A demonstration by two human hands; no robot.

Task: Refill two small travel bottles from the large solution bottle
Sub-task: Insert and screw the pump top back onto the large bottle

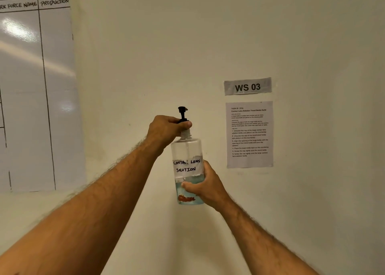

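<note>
In front of the cream wall point(208, 35), up at chest height, the large clear plastic solution bottle point(186, 149) is held upright in mid-air between both hands. It carries a torn white paper label point(187, 166) handwritten "CONTACT LENS SOLUTION", and pale blue liquid fills only its lower part, with an orange-red mark near the base.

The left hand point(166, 131) comes in from above and left, and its fingers point(185, 124) are curled tight around the collar of the black pump cap point(182, 113). The pump's nozzle head and stem stick up clear above the knuckles, while the bottle's threaded clear neck shows just below the thumb, so the collar sits slightly above the shoulder.

The right hand point(208, 187) wraps the lower body of the bottle from the right side. Its thumb presses across the front just under the label, over the liquid line, and the other fingers curl round the back, hidden by the bottle.

On the wall to the right, a grey sign reading "WS 03" point(248, 86) sits above a white printed task sheet point(249, 134). At far left hangs a glossy whiteboard point(25, 87) ruled in black, with "PRODUCTION" handwritten at the top.
</note>
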